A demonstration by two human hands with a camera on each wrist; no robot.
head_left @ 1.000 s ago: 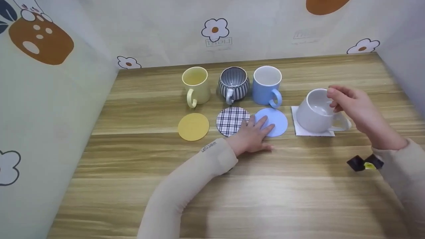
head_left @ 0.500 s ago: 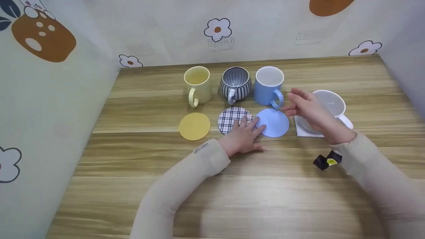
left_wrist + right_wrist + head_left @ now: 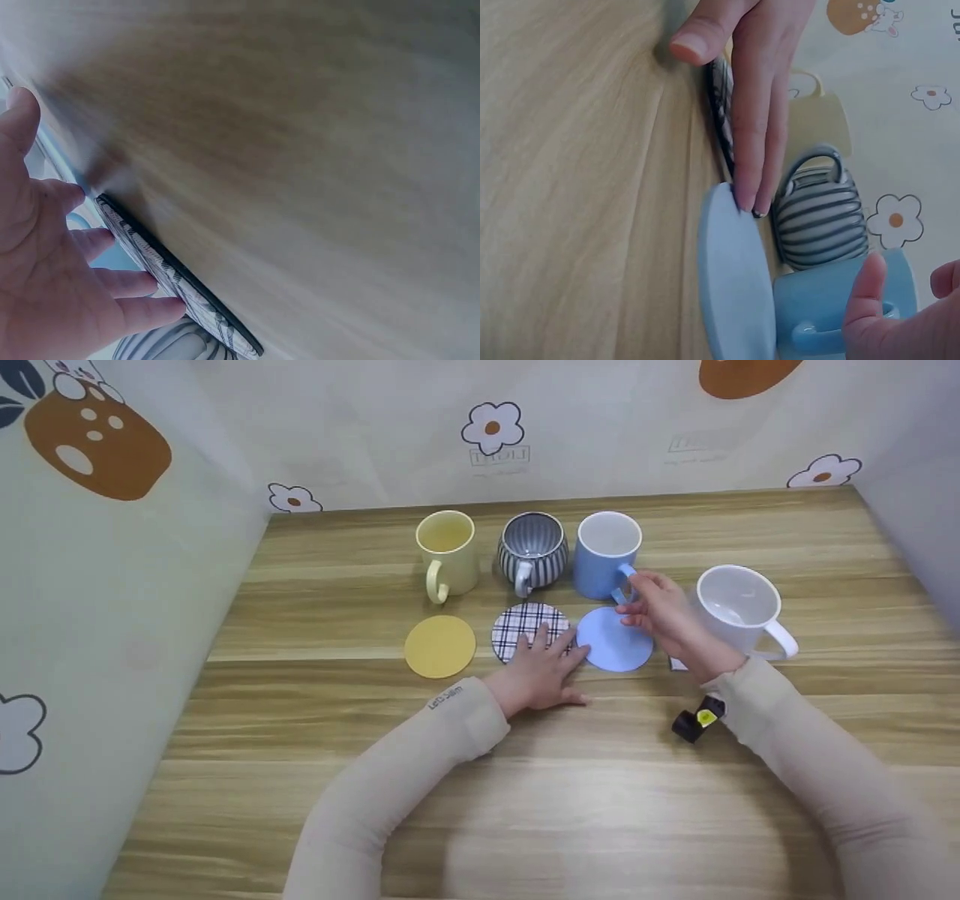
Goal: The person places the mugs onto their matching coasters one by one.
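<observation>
Right hand (image 3: 667, 619) has shifted off the front of the white mug to the blue mug's handle (image 3: 625, 581) over the last half second; left hand (image 3: 540, 671) has slid slightly away from the blue coaster (image 3: 616, 641). Mugs and coasters unmoved.

Nearest: two pale sleeves over a wood-grain surface (image 3: 562, 795), a black-and-yellow piece (image 3: 697, 720) at the right wrist. Left hand next, fingers straight and spread, palm down over the plaid coaster (image 3: 517, 622), one fingertip at the blue coaster's rim; grips nothing. Yellow coaster (image 3: 440, 646) lies flat, well clear of it.

Farther out, the right hand: thumb and fingers parted, lightly bent, beside that handle. Handle appears not enclosed; whether skin touches it, cannot tell. White mug (image 3: 739, 611) upright behind the right wrist, a white coaster's corner (image 3: 677, 664) showing below.

Back row, all upright: blue mug (image 3: 596, 574), just behind its matching coaster; striped mug (image 3: 533, 559) near it; yellow mug (image 3: 454, 559). Patterned wall (image 3: 585, 442) beyond.

Risks, my judgement: a fingertip-only pinch on the handle could let the blue mug tip or swing into the striped one. Right forearm close to the white mug; a careless elbow could nudge it. Sideways drag by the left fingers could skew either coaster.
</observation>
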